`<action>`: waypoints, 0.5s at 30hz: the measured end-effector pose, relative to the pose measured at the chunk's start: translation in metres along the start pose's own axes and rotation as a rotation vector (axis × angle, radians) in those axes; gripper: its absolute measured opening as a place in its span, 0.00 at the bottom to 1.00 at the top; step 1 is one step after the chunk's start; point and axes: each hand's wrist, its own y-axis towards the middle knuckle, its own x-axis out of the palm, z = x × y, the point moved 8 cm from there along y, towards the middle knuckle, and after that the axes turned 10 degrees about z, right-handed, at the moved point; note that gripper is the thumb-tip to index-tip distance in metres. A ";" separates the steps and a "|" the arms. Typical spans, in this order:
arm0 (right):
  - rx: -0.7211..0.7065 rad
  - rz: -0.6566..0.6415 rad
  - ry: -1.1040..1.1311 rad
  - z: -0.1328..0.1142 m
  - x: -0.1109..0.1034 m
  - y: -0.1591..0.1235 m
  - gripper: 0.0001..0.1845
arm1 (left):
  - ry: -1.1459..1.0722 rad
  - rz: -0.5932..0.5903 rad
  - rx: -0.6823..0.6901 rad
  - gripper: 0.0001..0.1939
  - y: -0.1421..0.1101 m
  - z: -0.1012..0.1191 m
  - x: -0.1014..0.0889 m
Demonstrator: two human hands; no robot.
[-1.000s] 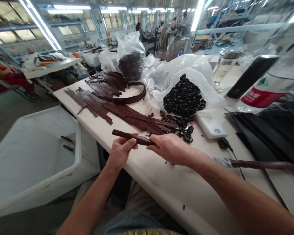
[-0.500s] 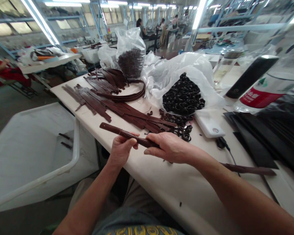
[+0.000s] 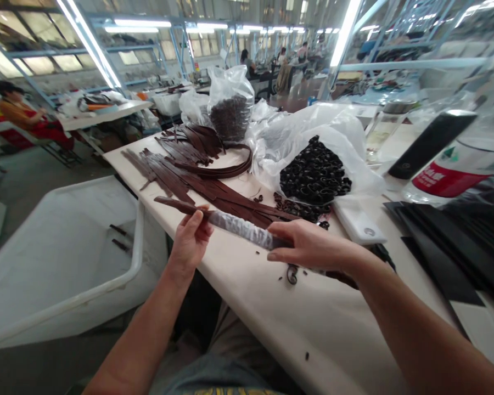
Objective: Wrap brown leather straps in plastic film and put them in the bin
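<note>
I hold a long dark brown leather strap (image 3: 234, 225) over the near edge of the white table (image 3: 313, 334). My left hand (image 3: 189, 241) pinches it near its left end. My right hand (image 3: 313, 249) is closed around it further right, and the strap runs on under my right wrist. A small dark ring (image 3: 291, 273) hangs just below my right hand. Behind the strap lies a pile of brown leather straps (image 3: 189, 178). An open plastic bag holds many black loops (image 3: 315, 175), with loose ones (image 3: 296, 208) spilled beside it.
A large white bin (image 3: 66, 258) stands left of the table with two strap pieces inside. A white power bank (image 3: 360, 222), a water bottle (image 3: 453, 167), black sheets (image 3: 456, 241) and another bag of dark parts (image 3: 230, 107) are on the table. Other people sit at far benches.
The strap has slid to the left through my hands. My hands have moved further apart, showing more of it between them. The view has shifted slightly.
</note>
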 end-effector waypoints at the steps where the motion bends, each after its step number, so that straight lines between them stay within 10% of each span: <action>1: 0.016 0.007 0.015 0.004 -0.001 0.001 0.10 | -0.011 0.010 0.020 0.17 0.002 0.004 -0.001; 10: -0.046 0.046 0.052 -0.022 0.019 -0.001 0.12 | 0.159 -0.213 -0.025 0.21 -0.062 -0.019 0.023; 15: 0.029 0.183 0.095 0.008 -0.009 0.004 0.18 | 0.070 0.022 0.299 0.19 -0.024 0.096 -0.019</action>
